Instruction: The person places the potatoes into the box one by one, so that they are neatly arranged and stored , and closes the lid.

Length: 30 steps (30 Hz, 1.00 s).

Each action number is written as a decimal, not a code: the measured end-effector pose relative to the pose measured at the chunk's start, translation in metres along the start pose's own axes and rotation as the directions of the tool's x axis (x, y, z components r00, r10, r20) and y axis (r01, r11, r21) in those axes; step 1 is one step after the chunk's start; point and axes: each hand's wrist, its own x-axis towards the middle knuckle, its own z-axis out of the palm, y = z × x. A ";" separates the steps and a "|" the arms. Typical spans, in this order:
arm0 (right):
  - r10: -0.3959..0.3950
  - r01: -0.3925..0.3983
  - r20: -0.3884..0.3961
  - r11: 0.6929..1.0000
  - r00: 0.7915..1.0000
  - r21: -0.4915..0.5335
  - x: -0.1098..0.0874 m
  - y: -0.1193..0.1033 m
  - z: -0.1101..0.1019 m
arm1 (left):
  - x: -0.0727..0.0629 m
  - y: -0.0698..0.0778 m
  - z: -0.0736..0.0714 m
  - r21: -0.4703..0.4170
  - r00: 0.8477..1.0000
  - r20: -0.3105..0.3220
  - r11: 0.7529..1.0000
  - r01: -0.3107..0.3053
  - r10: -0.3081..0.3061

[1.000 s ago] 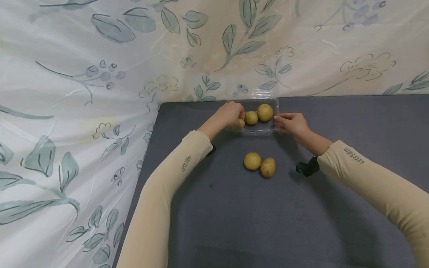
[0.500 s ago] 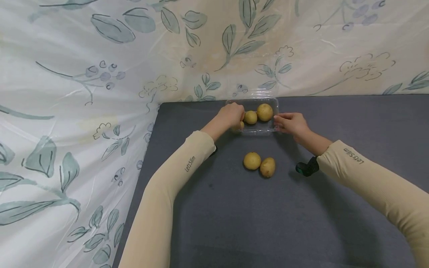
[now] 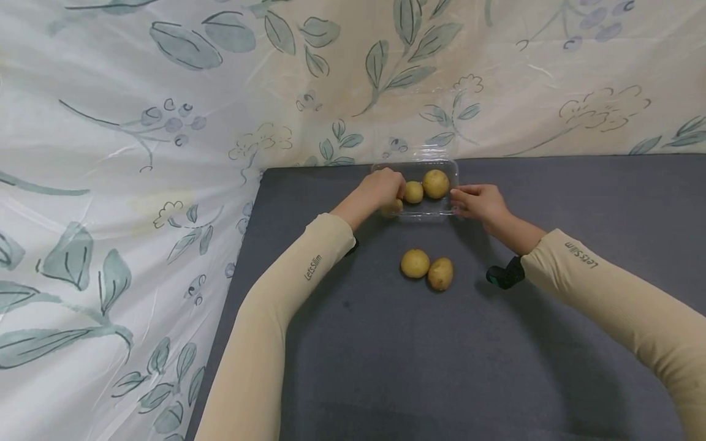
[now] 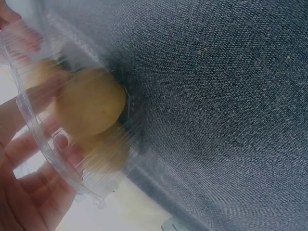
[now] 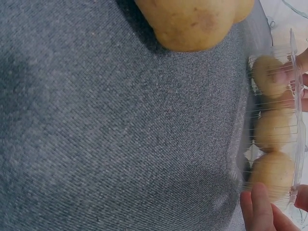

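Left hand [image 3: 380, 188] dips into the clear plastic container [image 3: 419, 215] at the surface's [image 3: 386, 355] far edge, fingers curled round the leftmost potato [image 3: 394, 206]! Right hand [image 3: 478, 201] pinches the container's right end. Two more potatoes [image 3: 436, 184] sit inside; another pair [image 3: 415, 263] lies out front, toward the near edge.

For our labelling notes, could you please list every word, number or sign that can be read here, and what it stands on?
"Let'sSlim": on the left sleeve.
"Let'sSlim": on the right sleeve.
No readable text shows on the potatoes or clear container.
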 end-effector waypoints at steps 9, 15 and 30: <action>-0.011 0.011 -0.003 1.000 1.000 -0.003 -0.002 -0.003 -0.001 | 0.003 -0.002 0.000 -0.006 0.999 -0.022 0.999 -0.038 0.038; -0.006 0.006 -0.008 1.000 1.000 -0.002 -0.001 -0.003 0.000 | 0.005 -0.001 0.002 -0.004 0.998 -0.025 0.999 -0.051 0.051; -0.015 0.015 -0.032 1.000 0.999 -0.004 -0.004 -0.001 0.003 | -0.002 0.010 -0.003 0.147 0.999 0.003 0.988 0.052 -0.053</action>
